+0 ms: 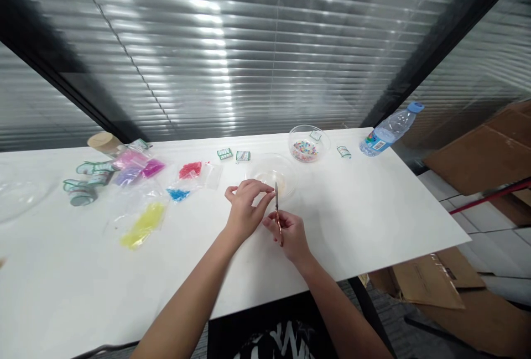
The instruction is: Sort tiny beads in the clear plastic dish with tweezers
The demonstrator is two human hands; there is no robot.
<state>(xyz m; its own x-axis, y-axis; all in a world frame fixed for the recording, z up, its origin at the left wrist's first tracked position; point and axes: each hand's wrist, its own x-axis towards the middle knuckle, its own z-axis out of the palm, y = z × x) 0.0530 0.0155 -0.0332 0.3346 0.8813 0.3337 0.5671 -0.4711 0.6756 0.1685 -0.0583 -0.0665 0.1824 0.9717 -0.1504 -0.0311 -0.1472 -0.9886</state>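
My right hand (291,233) is closed on the handles of a small pair of scissors (277,204), whose blades point away from me. Beside the blade tips, my left hand (248,204) pinches thumb and forefinger together. What sits in that pinch is too small to make out. Just beyond both hands stands a clear round bowl (286,166), with something pale at its bottom that I cannot identify. Farther back, a second clear bowl (326,142) holds many multicoloured beads (305,151) and a small card wound with green thread (315,135).
Bags of yellow (144,225), blue (178,194), red (191,170) and pink (152,167) beads lie left. Small thread-wound cards (243,156) lie at the back. A water bottle (385,132) stands near the right corner. Cardboard boxes (477,298) lie beyond the table edge (415,259).
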